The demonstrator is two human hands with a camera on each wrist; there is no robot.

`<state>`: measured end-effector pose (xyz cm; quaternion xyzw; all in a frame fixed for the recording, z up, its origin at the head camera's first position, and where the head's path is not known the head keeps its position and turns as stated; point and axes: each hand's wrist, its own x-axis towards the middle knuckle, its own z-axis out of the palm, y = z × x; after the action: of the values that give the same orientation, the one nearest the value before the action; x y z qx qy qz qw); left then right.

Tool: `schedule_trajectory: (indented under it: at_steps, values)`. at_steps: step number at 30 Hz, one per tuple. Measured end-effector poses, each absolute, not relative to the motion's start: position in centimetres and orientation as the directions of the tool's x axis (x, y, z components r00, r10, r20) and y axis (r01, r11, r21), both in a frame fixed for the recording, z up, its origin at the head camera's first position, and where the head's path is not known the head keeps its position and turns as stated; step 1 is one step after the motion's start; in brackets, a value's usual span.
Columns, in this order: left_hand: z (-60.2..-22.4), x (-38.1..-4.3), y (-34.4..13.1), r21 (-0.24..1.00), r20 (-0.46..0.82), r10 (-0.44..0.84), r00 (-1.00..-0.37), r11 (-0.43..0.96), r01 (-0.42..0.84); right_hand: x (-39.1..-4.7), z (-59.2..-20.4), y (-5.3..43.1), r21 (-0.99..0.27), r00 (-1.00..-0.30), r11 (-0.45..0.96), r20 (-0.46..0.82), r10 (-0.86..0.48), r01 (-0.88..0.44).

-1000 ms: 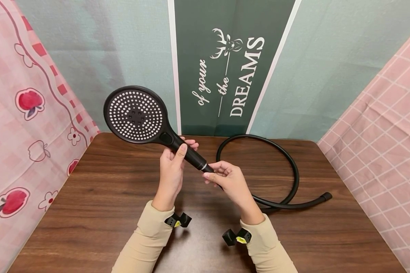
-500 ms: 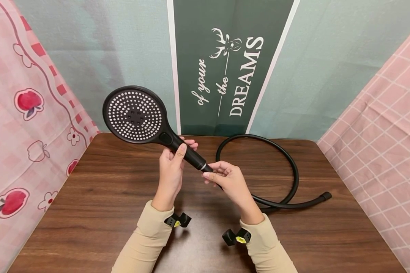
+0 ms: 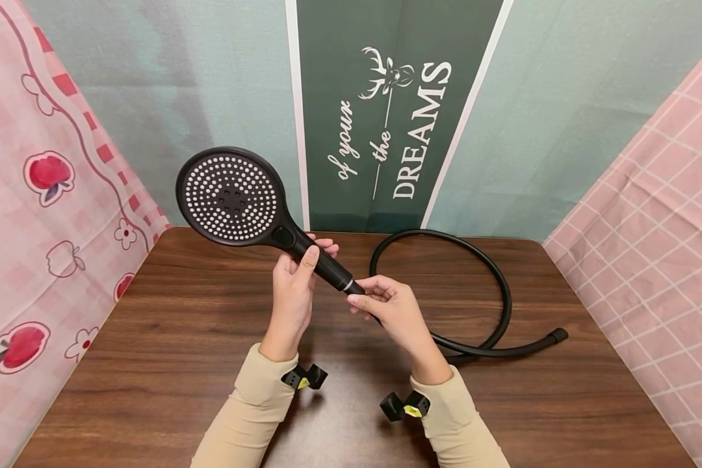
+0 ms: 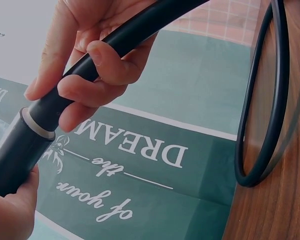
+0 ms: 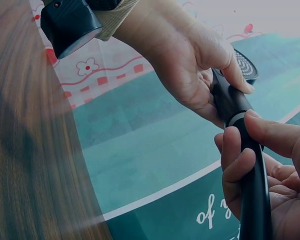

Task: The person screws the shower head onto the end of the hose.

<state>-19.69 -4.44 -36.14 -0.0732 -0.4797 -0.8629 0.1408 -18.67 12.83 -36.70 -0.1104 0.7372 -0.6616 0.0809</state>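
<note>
Shower head [image 3: 229,196] centre-left, rigid, smooth, top-heavy; left hand [image 3: 294,292] wraps handle, right hand [image 3: 389,309] pinches flexible hose [image 3: 491,286] end at joint.

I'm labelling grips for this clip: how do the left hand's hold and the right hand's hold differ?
The left hand wraps the shower head handle, holding it lifted; the right hand pinches the hose end at the joint. The left hand sits nearer the spray face, the right hand below the silver ring. Both curl round black parts above the table.
</note>
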Motion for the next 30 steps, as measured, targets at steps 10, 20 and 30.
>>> schedule_trajectory:
  at_steps: [10,20,30]
  values:
    - [-35.98,-19.64,-4.46,0.805,0.265,-0.172,-0.949,-0.503,0.316,-18.66,-36.79,12.81,-0.993,-0.958,0.092,0.048,-0.283,-0.077]
    - [-36.01,-19.65,-4.48,0.809,0.262,-0.17,-0.95,-0.498,0.312,-18.64,-36.71,12.8,-0.995,-0.957,0.081,0.037,-0.289,-0.063]
    - [-36.05,-19.73,-4.52,0.818,0.258,-0.178,-0.95,-0.483,0.313,-18.73,-36.76,12.79,-0.992,-0.961,0.109,0.032,-0.275,-0.064]
